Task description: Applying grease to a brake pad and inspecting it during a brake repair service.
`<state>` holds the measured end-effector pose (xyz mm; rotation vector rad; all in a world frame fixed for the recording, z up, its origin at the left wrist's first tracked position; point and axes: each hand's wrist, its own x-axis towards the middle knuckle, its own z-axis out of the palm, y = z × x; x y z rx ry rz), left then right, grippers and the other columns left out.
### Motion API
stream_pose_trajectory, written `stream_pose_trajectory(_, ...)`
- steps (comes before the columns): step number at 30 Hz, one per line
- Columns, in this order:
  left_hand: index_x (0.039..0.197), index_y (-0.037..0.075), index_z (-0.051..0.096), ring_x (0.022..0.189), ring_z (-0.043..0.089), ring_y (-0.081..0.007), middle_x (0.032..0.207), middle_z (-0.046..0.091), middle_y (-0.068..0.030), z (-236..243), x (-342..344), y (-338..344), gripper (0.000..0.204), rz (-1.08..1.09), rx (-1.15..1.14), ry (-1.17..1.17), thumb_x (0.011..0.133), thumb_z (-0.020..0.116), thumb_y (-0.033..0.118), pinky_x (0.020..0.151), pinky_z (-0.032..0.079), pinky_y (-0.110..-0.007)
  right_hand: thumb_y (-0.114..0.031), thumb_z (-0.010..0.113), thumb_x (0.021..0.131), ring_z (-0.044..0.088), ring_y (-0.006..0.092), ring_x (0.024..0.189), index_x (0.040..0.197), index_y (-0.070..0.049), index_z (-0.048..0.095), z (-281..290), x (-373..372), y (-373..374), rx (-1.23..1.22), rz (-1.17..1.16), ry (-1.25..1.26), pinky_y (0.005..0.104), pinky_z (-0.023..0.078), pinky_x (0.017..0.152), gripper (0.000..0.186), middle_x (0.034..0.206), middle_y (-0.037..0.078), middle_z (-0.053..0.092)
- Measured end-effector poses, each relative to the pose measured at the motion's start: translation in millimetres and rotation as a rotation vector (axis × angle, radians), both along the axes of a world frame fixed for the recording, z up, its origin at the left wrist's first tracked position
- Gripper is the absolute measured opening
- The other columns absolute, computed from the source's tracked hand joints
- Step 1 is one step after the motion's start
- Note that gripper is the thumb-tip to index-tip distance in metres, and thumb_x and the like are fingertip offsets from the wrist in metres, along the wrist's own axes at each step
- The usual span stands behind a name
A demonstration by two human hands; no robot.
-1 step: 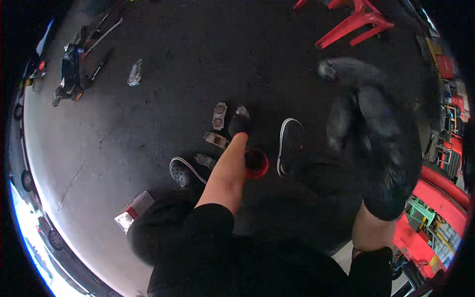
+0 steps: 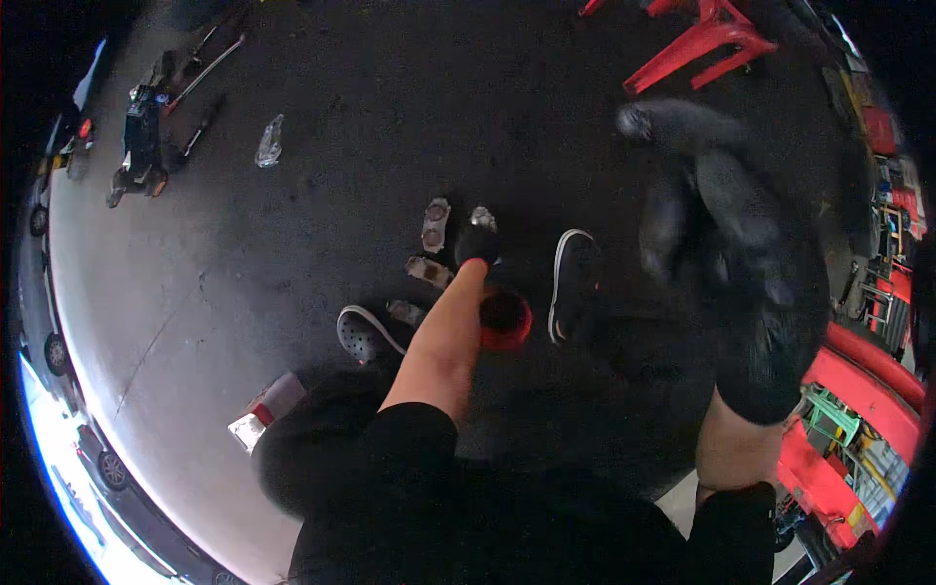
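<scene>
My left hand, in a black glove, reaches down to the floor and is closed on a grey brake pad, part of which shows beyond the fingers. Beside it lies another brake pad with two round marks. Two more pads, a brownish one and a grey one, lie nearer me, close to my forearm. A red round container with a dark inside is partly behind that forearm. Raised close to the camera, my black-gloved right hand is blurred, its index finger stretched leftward, thumb apart, nothing visible between them.
My dark clogs flank the pads. A red-and-white box lies by my left knee. Far left are a floor jack and clear plastic packaging. A red plastic chair is at the far right, a red tool rack at right.
The whole view has shifted very slightly. My right hand's fingertip is a little farther left. The left hand remains at the same brake pad.
</scene>
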<state>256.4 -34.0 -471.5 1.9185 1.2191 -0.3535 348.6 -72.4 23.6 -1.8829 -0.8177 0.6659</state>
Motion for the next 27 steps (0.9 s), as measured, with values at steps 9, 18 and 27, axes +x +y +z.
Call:
stream_pose_trajectory(9, 0.108, 0.003, 0.06, 0.069, 0.064, -0.0177, 0.082, 0.064, -0.0073, 235, -121, 94, 0.031, 0.09, -0.437, -0.6, 0.097, 0.056, 0.032, 0.06, 0.05, -0.035, -0.021, 0.052, 0.099, 0.065, 0.0124, 0.081, 0.126, -0.004, 0.062, -16, -27, 10, 0.13, 0.46, 0.397, 0.026, 0.049, 0.071, 0.033, 0.092, 0.007, 0.07)
stream_pose_trajectory(18, 0.112, 0.004, 0.056, 0.095, 0.069, -0.0322, 0.102, 0.067, -0.0189, 398, -279, 103, 0.031, 0.233, -0.123, -1.017, 0.099, 0.054, 0.032, 0.083, 0.056, -0.044, -0.024, 0.059, 0.092, 0.061, 0.0265, 0.115, 0.121, -0.012, 0.068, -96, -75, -12, -0.266, 1.072, -0.727, 0.0369, 0.049, 0.095, 0.033, 0.133, 0.007, 0.061)
stream_pose_trajectory(27, 0.095, 0.01, 0.067, 0.085, 0.062, -0.0322, 0.092, 0.065, -0.0134, 442, -322, 58, 0.02, 0.855, -0.391, -1.554, 0.086, 0.068, 0.028, 0.074, 0.052, -0.042, -0.031, 0.051, 0.094, 0.049, 0.0274, 0.129, 0.133, -0.016, 0.059, -210, -177, -48, -0.781, 1.332, -0.773, 0.0418, 0.042, 0.103, 0.042, 0.144, 0.006, 0.051)
